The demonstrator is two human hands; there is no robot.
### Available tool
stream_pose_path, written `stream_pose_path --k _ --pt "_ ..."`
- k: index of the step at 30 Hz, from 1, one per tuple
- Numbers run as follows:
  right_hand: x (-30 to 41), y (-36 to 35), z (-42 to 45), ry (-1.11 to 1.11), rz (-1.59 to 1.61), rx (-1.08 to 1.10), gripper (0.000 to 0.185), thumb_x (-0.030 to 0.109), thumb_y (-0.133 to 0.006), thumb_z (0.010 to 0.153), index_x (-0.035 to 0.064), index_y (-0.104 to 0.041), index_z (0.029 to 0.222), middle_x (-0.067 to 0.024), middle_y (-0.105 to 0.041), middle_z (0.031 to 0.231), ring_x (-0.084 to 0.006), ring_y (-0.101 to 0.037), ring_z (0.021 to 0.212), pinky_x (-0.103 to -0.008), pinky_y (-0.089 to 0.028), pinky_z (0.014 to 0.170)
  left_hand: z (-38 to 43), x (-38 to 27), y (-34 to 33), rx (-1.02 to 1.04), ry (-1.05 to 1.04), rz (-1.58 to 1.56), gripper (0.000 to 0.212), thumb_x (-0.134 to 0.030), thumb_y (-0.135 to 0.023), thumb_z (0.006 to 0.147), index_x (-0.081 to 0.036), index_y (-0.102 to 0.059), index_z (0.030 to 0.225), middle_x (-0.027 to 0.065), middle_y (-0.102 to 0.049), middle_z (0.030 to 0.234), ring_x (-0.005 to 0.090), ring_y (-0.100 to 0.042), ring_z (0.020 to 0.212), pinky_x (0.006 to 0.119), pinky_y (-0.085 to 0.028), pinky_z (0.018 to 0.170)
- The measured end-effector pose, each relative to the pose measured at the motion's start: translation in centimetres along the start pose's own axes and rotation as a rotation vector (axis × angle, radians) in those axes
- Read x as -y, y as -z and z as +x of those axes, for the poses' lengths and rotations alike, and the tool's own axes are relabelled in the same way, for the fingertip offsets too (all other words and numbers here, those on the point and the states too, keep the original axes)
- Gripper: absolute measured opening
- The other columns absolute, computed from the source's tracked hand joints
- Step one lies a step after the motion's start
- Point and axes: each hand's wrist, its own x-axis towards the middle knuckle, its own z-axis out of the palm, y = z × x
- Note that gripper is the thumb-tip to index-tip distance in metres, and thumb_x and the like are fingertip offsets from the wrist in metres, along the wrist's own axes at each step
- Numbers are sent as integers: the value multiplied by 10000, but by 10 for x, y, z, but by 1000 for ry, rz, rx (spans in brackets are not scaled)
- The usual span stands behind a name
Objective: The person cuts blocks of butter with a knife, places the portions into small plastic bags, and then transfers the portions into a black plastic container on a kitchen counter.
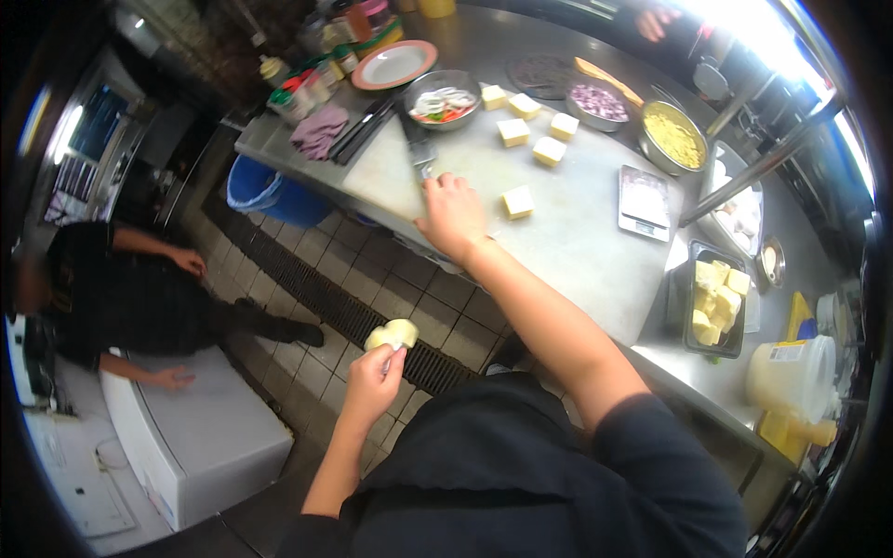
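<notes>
My left hand (pixel 373 380) is raised over the floor and pinches a pale yellow rounded piece of food (pixel 392 335), blurred. My right hand (pixel 455 213) lies at the near edge of the white cutting board (pixel 579 258); its fingertips are beside the end of a metal utensil (pixel 422 152). Whether it grips anything cannot be told. To its right sits a pale yellow block (pixel 518 202), like butter or cheese, and several more blocks (pixel 513 132) stand farther back. A white digital scale (pixel 643 202) is at the board's right. A black tub (pixel 717 307) holds more yellow pieces.
Bowls of sliced vegetables (pixel 443 104), diced purple onion (pixel 598 106) and yellow food (pixel 673 138) line the back. Dark-handled knives (pixel 363 131) and a purple cloth (pixel 319 132) lie left. A blue bin (pixel 272 192) stands below. A co-worker (pixel 132 300) is left; another person's hand (pixel 656 23) shows behind.
</notes>
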Motion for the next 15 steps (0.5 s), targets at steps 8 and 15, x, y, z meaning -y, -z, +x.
stream_pose_path --k 8,15 --pt "-18 -17 18 -260 509 134 473 113 -614 769 -48 -452 1183 -269 -590 1023 -412 -611 932 -441 -500 838 18 -24 -11 -29 244 -407 273 -115 -531 960 -49 -458 705 -80 -386 671 16 -328 645 217 -266 541" --pt "-69 110 -98 -290 1126 369 413 106 -595 800 40 -482 1192 -128 -614 851 -206 -592 715 -325 -484 661 57 -48 -49 400 161 -617 253 -157 -492 967 -54 -483 736 -29 -453 671 41 -392 634 220 -325 585"
